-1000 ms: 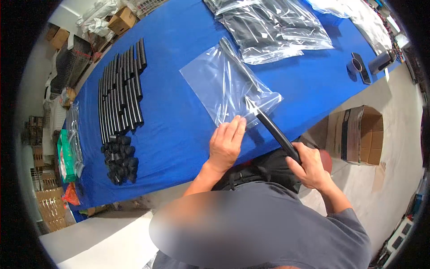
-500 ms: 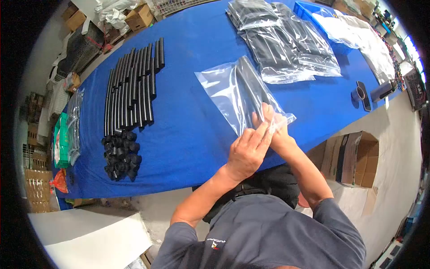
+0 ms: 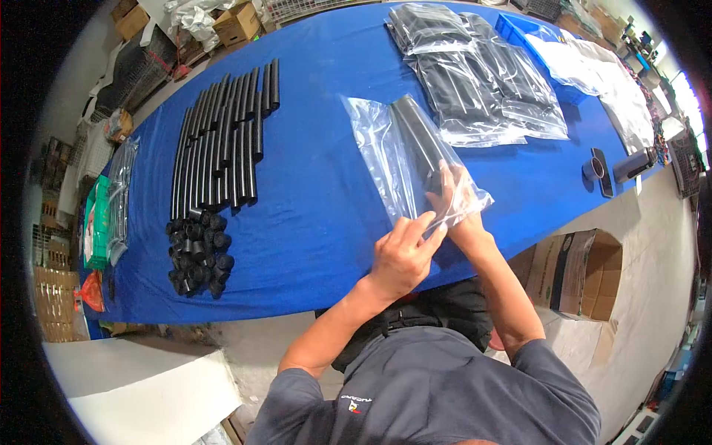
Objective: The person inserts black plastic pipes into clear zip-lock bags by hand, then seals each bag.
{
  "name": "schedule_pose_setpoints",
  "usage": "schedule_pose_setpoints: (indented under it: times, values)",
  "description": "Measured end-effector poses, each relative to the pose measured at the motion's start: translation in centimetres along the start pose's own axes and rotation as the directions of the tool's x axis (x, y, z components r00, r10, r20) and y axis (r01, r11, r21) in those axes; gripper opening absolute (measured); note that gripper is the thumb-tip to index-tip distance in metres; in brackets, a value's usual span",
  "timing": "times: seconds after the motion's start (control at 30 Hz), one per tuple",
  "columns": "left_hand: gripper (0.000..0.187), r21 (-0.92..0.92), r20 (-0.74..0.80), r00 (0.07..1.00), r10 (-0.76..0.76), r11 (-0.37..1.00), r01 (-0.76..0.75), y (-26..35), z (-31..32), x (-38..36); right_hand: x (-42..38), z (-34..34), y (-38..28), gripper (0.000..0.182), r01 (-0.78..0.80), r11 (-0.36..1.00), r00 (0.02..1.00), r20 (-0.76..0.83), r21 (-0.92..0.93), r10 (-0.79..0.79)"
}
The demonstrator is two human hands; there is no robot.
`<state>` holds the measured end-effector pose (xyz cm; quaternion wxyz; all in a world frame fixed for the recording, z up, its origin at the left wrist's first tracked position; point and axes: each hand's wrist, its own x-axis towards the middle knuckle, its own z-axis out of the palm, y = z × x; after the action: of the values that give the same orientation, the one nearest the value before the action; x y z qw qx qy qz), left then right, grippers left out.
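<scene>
A clear plastic bag (image 3: 382, 159) lies on the table in front of me with black tubes (image 3: 417, 137) inside it. My left hand (image 3: 403, 252) is closed, pinching the near edge of the bag between thumb and fingers. Just to its right, my right hand (image 3: 456, 196) reaches into the bag's near end, with film over part of it. Its fingers are at the near ends of the tubes and appear to grip them. Plastic glare partly hides the fingertips.
Rows of loose black tubes (image 3: 222, 141) lie on the blue table (image 3: 311, 193) at left, above a pile of black caps (image 3: 196, 252). Filled bags (image 3: 475, 81) are stacked at the back, beside a blue bin (image 3: 519, 33). A phone (image 3: 604, 174) and dark cylinder (image 3: 634, 165) lie right.
The bag's left side has drawn inward and looks narrower. My left hand has shifted slightly left and down, and the right hand's fingers show more spread over the tube ends.
</scene>
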<state>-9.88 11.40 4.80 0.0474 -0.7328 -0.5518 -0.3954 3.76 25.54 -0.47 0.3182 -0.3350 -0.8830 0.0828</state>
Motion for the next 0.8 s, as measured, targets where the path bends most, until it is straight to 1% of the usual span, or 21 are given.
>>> schedule_pose_setpoints:
  times: [0.07,0.1,0.2,0.23,0.27,0.33,0.4,0.43,0.47,0.5,0.53,0.57,0.63,0.67,0.7,0.73,0.8]
  values:
    - [0.040,-0.019,0.033,0.999,-0.022,1.000,0.022,-0.4,-0.4,-0.8,-0.8,-0.2,0.6,0.076,0.057,0.997,0.998,-0.025,-0.043,-0.058]
    - [0.037,-0.032,0.082,0.995,-0.064,0.997,0.067,-0.5,-0.6,-1.1,-1.1,-0.7,0.3,0.075,-0.050,0.994,0.997,0.050,-0.101,0.055]
    - [0.031,-0.121,0.152,0.984,-0.095,0.986,0.114,-1.4,-1.2,-2.0,-2.8,-3.0,-1.4,0.069,-0.042,0.993,0.985,0.160,-0.112,0.060]
    - [0.026,-0.185,0.286,0.946,-0.153,0.960,0.211,-1.9,-1.9,-2.3,-3.8,-3.8,-1.7,0.063,0.033,0.992,0.984,0.175,-0.125,-0.010]
    - [0.023,-0.241,0.367,0.914,-0.175,0.931,0.275,-2.6,-2.3,-2.8,-5.0,-4.8,-1.8,0.057,0.105,0.984,0.980,0.185,-0.143,-0.077]
    - [0.021,-0.448,0.378,0.906,-0.191,0.818,0.359,-4.8,-2.8,-3.1,-7.3,-6.8,-2.4,0.046,0.119,0.987,0.962,0.257,-0.112,-0.087]
    - [0.020,-0.463,0.209,0.920,-0.332,0.795,0.392,-7.9,-4.7,-1.0,-8.3,-8.5,-3.9,0.037,0.104,0.995,0.971,0.215,0.008,-0.103]
    - [0.020,-0.301,0.083,0.917,-0.391,0.867,0.397,-10.1,-5.7,0.8,-8.5,-8.7,-4.2,0.032,0.087,0.994,0.977,0.190,0.061,-0.097]
    - [0.020,-0.133,-0.051,0.907,-0.418,0.903,0.409,-12.8,-6.5,2.8,-8.5,-8.6,-4.1,0.029,0.067,0.990,0.977,0.195,0.124,-0.091]
    - [0.019,0.019,-0.173,0.921,-0.348,0.934,0.357,-16.2,-6.6,4.4,-8.6,-8.5,-3.9,0.027,0.046,0.982,0.976,0.199,0.183,-0.083]
    - [0.022,0.149,-0.192,0.932,-0.309,0.929,0.338,-19.8,-6.7,6.1,-8.5,-8.3,-3.6,0.025,0.025,0.971,0.977,0.199,0.238,-0.074]
    - [0.027,0.255,-0.201,0.935,-0.291,0.906,0.337,-22.5,-6.7,7.5,-7.7,-7.8,-3.7,0.019,0.092,0.954,0.982,0.134,0.286,-0.135]
    - [0.036,0.469,-0.138,0.956,-0.258,0.833,0.293,-28.4,-6.2,9.8,-7.9,-6.5,-2.4,0.022,0.077,0.954,0.968,0.206,0.291,-0.141]
    - [0.046,0.594,-0.060,0.937,-0.345,0.741,0.312,-30.3,-6.2,10.8,-7.9,-5.6,-1.8,0.023,0.068,0.954,0.961,0.239,0.291,-0.141]
    - [0.049,0.669,-0.048,0.929,-0.367,0.679,0.302,-32.2,-5.8,11.4,-7.9,-4.7,-1.6,0.030,0.034,0.960,0.984,0.161,0.278,-0.081]
    - [0.053,0.738,-0.039,0.920,-0.390,0.609,0.289,-33.9,-5.5,11.8,-7.7,-4.5,-1.9,0.030,0.049,0.959,0.988,0.130,0.279,-0.089]
    - [0.054,0.804,0.003,0.852,-0.524,0.508,0.310,-36.9,-4.8,12.0,-7.7,-4.2,-2.3,0.031,0.071,0.958,0.992,0.077,0.279,-0.096]
